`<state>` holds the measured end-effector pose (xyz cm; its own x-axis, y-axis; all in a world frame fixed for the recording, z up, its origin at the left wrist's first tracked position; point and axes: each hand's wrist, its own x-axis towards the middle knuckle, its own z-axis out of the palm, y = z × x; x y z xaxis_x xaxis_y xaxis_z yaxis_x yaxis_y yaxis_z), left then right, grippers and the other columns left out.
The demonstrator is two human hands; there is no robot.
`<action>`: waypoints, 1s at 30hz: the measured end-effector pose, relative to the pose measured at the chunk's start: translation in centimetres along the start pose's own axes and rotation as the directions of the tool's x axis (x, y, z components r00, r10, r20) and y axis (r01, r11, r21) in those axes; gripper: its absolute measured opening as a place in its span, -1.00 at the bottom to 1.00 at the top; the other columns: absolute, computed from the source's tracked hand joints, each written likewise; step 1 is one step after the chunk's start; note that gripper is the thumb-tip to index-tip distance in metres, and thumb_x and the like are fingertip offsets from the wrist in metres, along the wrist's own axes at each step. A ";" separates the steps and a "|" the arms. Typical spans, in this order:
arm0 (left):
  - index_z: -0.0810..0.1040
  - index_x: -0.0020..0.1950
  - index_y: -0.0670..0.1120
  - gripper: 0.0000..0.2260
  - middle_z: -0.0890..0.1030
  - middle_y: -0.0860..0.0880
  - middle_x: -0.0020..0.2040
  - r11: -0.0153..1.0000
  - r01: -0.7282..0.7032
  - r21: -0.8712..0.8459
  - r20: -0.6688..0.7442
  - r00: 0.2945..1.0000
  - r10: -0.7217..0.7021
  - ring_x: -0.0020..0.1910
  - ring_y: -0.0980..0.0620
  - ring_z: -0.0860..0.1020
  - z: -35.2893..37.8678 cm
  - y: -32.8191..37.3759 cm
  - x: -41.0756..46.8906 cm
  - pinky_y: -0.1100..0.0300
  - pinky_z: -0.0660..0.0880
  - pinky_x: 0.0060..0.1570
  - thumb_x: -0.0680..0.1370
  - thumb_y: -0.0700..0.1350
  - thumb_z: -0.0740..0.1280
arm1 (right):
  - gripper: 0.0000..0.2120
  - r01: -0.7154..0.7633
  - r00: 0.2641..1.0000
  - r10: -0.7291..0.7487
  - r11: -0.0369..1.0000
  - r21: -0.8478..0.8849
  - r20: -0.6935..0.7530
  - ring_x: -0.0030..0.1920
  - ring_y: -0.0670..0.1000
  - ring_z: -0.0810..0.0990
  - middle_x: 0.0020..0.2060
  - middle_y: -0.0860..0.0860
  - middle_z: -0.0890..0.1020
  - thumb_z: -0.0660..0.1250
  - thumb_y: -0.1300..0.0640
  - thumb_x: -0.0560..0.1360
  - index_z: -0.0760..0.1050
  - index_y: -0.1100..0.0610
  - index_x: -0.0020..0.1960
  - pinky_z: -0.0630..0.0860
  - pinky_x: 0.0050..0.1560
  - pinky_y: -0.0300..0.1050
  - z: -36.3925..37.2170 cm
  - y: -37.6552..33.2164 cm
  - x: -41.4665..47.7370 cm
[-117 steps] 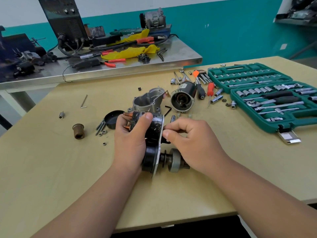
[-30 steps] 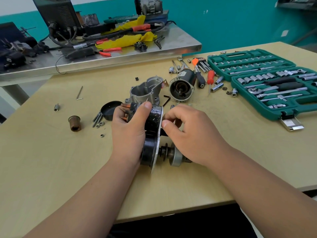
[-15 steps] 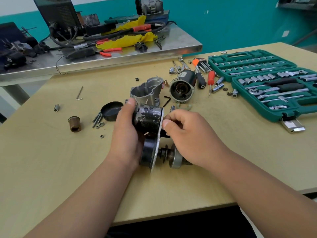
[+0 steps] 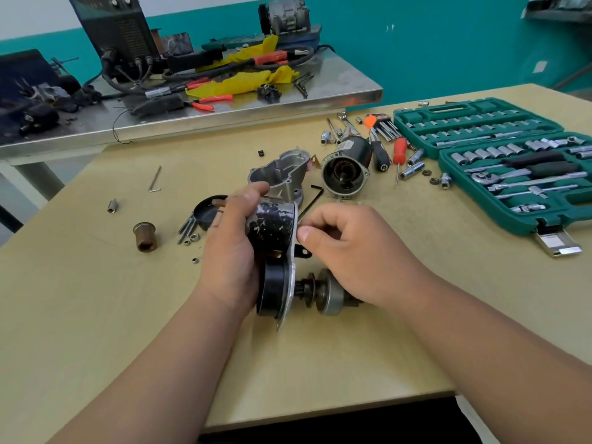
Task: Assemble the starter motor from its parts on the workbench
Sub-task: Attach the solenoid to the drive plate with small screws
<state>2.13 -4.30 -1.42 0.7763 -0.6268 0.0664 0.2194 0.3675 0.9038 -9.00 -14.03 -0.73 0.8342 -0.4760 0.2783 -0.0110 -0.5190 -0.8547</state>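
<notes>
My left hand (image 4: 230, 248) grips the black solenoid (image 4: 272, 224) of a partly built starter assembly, fingers wrapped over its far end. A silver plate (image 4: 290, 283) joins the solenoid to a black round section (image 4: 272, 291) and a pinion drive (image 4: 326, 294) that rests on the wooden bench. My right hand (image 4: 349, 248) sits against the plate's right side with fingers curled, thumb and forefinger pinched near the plate edge; what they pinch is hidden. The aluminium nose housing (image 4: 282, 173) and the motor body (image 4: 347, 173) with copper windings lie just behind.
A black cap (image 4: 208, 211), bolts and nuts (image 4: 189, 230) and a brown bushing (image 4: 144, 235) lie to the left. Hex keys (image 4: 315, 195), screwdrivers (image 4: 398, 155) and loose sockets lie behind. An open green socket set (image 4: 512, 161) fills the right. A cluttered steel table (image 4: 224, 104) stands beyond.
My left hand has turned the solenoid so its copper terminals face away and its scuffed black side shows. My right hand stays curled at the plate.
</notes>
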 end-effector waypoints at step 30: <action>0.56 -0.10 -0.04 -0.88 0.64 -0.10 -0.11 0.991 0.001 -0.132 0.201 0.979 0.026 -0.20 -0.11 0.65 -2.6 1.1 1.3 0.03 0.61 -0.20 0.39 -0.18 0.34 | -0.88 0.073 0.995 -0.068 0.995 -0.072 0.073 -0.15 -0.23 0.53 -0.21 -0.21 0.58 0.34 0.04 0.51 0.50 -0.14 -0.17 0.45 -0.18 -0.39 0.8 -0.6 1.5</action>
<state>4.87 -2.93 -1.45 0.6472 -0.7423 0.1736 0.2963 0.4548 0.8399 -7.31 -13.87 -0.18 0.8712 -0.3865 0.3028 0.0105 -0.6019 -0.7985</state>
